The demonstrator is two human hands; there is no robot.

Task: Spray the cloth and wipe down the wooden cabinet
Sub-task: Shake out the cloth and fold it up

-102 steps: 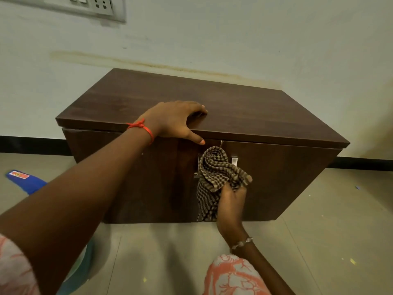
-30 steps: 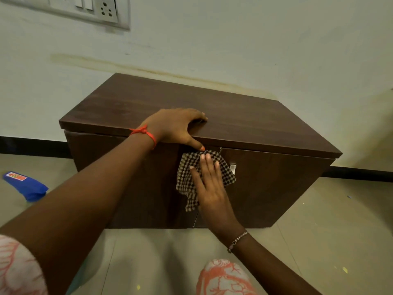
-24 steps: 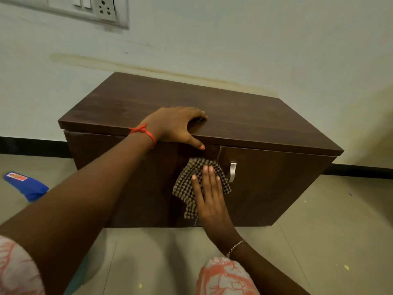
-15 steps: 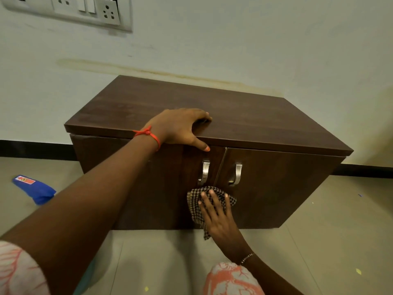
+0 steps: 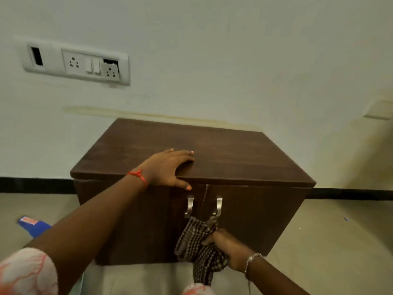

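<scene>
A low dark wooden cabinet stands on the floor against the wall, its two doors closed, with two metal handles near the middle seam. My left hand lies flat on the front edge of the top, thumb hanging over the door. My right hand grips a bunched brown checked cloth low in front of the doors, just below the handles. No spray bottle can be identified for certain.
A blue object with a red label lies on the floor to the left of the cabinet. A socket and switch panel is on the wall above. Tiled floor extends to the right.
My right hand went from flat on the cloth, wiping down the door fronts, to a fist bunching the cloth below the handles. The view tilted up. My left hand stayed on top.
</scene>
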